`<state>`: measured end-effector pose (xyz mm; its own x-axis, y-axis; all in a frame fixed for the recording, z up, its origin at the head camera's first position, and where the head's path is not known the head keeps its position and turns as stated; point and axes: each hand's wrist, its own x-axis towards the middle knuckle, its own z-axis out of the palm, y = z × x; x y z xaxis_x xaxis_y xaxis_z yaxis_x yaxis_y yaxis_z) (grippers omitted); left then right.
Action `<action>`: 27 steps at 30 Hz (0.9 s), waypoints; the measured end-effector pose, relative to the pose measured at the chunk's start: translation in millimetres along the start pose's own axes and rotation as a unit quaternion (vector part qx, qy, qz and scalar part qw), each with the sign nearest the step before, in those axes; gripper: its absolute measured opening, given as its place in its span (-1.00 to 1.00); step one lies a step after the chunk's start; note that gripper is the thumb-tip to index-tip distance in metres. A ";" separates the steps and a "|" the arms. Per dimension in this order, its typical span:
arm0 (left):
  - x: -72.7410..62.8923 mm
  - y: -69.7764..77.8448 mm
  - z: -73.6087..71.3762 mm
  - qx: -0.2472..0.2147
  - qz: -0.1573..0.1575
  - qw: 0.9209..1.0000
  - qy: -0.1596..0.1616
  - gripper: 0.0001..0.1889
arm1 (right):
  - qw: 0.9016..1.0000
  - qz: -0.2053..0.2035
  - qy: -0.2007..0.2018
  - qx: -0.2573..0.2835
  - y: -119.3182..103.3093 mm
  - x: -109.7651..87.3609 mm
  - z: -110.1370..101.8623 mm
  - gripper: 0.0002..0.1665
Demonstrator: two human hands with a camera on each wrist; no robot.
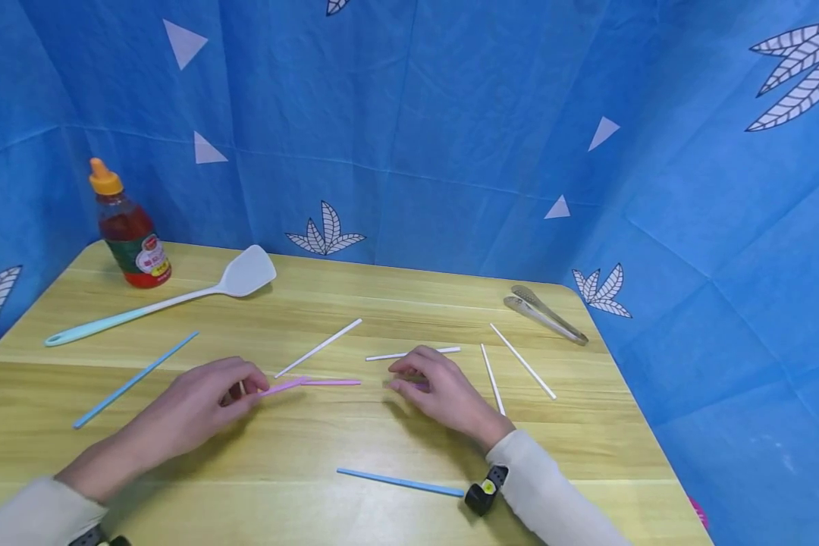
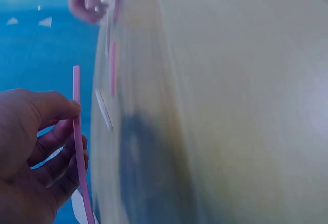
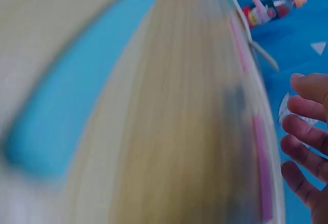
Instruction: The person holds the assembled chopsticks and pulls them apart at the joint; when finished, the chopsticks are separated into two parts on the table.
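My left hand (image 1: 208,398) pinches a pink chopstick (image 2: 77,96) between thumb and fingers, raised over the table. In the head view, the tip of that chopstick overlaps a second pink chopstick (image 1: 337,383) lying on the wood. On the right, my right hand (image 1: 444,388) hovers with relaxed, spread fingers above a purplish-pink chopstick (image 3: 263,170). A gap shows between its fingers and that chopstick in the right wrist view. Just behind the right hand lies a white chopstick (image 1: 389,356); another white chopstick (image 1: 317,349) lies slantwise between the hands.
Two white chopsticks (image 1: 524,362) lie to the right, below metal tongs (image 1: 546,315). A blue chopstick (image 1: 136,379) lies at left, another blue chopstick (image 1: 399,481) in front. A spatula (image 1: 246,271) and a sauce bottle (image 1: 133,235) occupy the back left. Blue cloth (image 1: 396,136) hangs behind.
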<state>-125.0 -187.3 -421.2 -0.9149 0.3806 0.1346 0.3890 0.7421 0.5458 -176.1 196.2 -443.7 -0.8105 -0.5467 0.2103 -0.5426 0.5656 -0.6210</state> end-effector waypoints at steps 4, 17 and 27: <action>9.3 20.6 5.9 -0.013 0.032 0.999 -0.015 -0.85 | 1.000 -0.016 -0.012 0.024 -16.4 3.3 3.3 -0.73; 23.4 62.1 29.7 -0.048 0.114 0.992 -0.016 -0.83 | 0.996 -0.082 -0.039 0.004 -50.5 1.4 17.6 -0.74; 26.8 67.2 37.3 -0.052 0.098 0.994 0.001 -0.88 | 0.997 -0.072 0.005 0.015 -41.8 -7.5 13.0 -0.87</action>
<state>-119.4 -106.7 -411.8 -0.8227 0.5111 0.2487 0.5468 0.5922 0.5919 -144.5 168.6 -429.1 -0.7266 -0.6152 0.3058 -0.6468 0.4625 -0.6064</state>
